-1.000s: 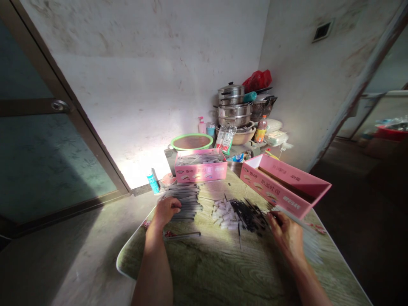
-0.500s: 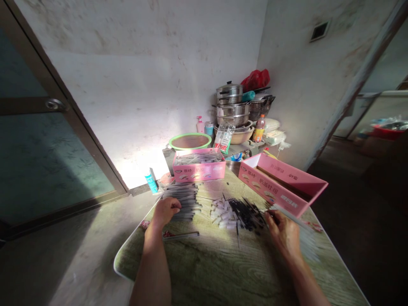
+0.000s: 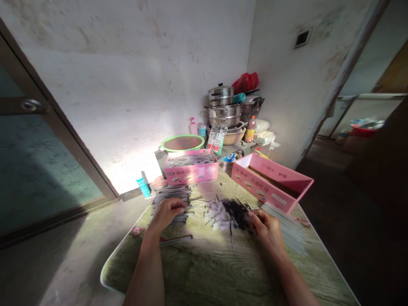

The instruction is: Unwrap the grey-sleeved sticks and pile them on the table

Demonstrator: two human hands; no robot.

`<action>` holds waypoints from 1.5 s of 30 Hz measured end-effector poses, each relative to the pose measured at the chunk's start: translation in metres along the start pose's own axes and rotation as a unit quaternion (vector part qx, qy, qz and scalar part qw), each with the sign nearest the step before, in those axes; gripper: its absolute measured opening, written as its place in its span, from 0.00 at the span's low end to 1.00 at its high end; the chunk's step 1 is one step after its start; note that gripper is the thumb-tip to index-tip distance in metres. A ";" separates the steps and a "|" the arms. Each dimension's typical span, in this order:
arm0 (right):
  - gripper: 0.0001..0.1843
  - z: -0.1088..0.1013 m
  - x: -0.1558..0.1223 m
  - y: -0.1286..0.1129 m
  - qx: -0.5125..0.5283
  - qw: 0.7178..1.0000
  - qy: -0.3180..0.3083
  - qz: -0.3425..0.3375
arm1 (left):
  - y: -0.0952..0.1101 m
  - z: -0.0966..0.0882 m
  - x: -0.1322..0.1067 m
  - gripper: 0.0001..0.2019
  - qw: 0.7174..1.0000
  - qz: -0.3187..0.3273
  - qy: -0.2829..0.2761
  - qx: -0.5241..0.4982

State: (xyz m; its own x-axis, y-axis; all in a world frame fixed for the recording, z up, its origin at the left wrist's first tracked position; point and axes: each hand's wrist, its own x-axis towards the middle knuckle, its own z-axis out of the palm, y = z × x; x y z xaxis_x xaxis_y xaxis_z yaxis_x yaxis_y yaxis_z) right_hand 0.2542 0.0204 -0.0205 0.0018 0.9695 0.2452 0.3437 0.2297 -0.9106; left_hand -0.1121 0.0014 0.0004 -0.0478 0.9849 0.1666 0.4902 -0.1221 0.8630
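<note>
My left hand [image 3: 168, 212] rests curled on a stack of grey pen barrels [image 3: 172, 196] at the table's left. Its fingers pinch one barrel at the stack's near edge. My right hand [image 3: 267, 226] lies at the right edge of a heap of thin black refills [image 3: 236, 208], fingers bent among them. A cluster of small white caps [image 3: 215, 213] sits between the two piles. A fan of clear tubes [image 3: 287, 225] spreads just right of my right hand. One loose barrel [image 3: 177, 240] lies near my left wrist.
Two pink cardboard boxes stand at the table's far side: one [image 3: 191, 169] filled with parts, one [image 3: 270, 180] open and angled. Behind them are a green basin [image 3: 182, 142], stacked steel pots [image 3: 223, 106] and bottles. The green wood-grain table [image 3: 207, 272] ends at a dark floor on the right.
My right hand has slid left off the clear tubes onto the black refills. My left hand stays on the grey barrels. The view has shifted slightly rightward.
</note>
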 end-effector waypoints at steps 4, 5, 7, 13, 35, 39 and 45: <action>0.26 0.011 -0.001 0.002 0.119 0.984 -0.105 0.080 | 0.012 0.036 0.007 0.05 0.995 0.017 -0.041 -0.090; 0.26 0.014 -0.001 0.003 0.140 0.977 -0.122 0.103 | 0.016 0.046 0.007 0.04 0.994 0.019 -0.053 -0.094; 0.28 0.018 -0.002 0.005 0.173 0.965 -0.142 0.137 | 0.021 0.063 0.007 0.04 0.992 0.012 -0.077 -0.095; 0.27 0.018 -0.005 0.007 0.216 0.947 -0.184 0.153 | 0.022 0.093 0.005 0.04 0.980 0.006 -0.148 -0.132; 0.26 0.012 -0.005 0.003 0.296 0.928 -0.140 0.179 | 0.027 0.098 0.003 0.11 0.974 -0.047 -0.130 -0.179; 0.28 0.011 -0.005 0.003 0.282 0.928 -0.160 0.185 | 0.035 0.090 0.003 0.10 0.981 -0.052 -0.110 -0.151; 0.30 0.010 -0.003 0.006 0.253 0.937 -0.165 0.175 | 0.037 0.086 0.006 0.10 0.983 -0.051 -0.110 -0.141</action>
State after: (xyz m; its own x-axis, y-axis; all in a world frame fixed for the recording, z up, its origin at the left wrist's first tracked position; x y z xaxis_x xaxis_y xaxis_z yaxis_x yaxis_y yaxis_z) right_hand 0.2472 0.0199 -0.0300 -0.2874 0.9477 -0.1386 -0.1123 -0.1771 -0.9778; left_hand -0.0196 0.0130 -0.0074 0.1199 0.9928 -0.0068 0.2303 -0.0212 0.9729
